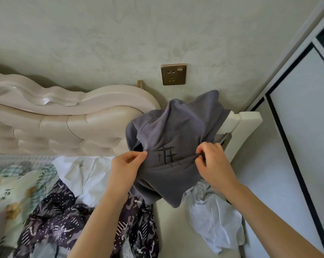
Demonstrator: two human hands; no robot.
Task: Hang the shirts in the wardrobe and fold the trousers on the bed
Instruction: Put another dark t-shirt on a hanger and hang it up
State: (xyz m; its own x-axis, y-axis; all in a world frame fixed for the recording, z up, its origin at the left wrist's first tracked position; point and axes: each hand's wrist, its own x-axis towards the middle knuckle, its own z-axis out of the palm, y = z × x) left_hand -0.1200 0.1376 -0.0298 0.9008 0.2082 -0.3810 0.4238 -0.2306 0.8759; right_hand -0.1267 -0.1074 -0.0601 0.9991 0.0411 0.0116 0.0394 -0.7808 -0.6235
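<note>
Head view: where's the shirt?
— Grey shirt (pixel 176 127), held up off the bed (pixel 168 229), near the bed's right edge. It is bunched, with a dark print showing between the two hands.

How are the hands set?
— Left hand (pixel 127 168) pinches a fold at the shirt's left side, thumb against fingertips. Right hand (pixel 213 164) grips the cloth at the right, fingers curled in. Both hold it at about the same height.

What does it cross?
— Its top overlaps the end of the headboard (pixel 64 123) and the corner of a white bedside unit (pixel 246 118). Its lowest fold hangs just above the sheet.

What lies under and beside it?
— A pale blue garment (pixel 213 220) sits crumpled under the right forearm, spilling over the bed's right edge. A dark patterned garment (pixel 55 220) lies under the left forearm, and a white garment (pixel 83 174) is beyond that, near the headboard.

Room to move?
— Bare sheet shows between the patterned and blue garments. To the right, a strip of floor (pixel 269 183) separates the bed from the wardrobe (pixel 306 127), whose black-framed doors are closed. Above the shirt is wall, with a socket (pixel 173 74) just over it.
</note>
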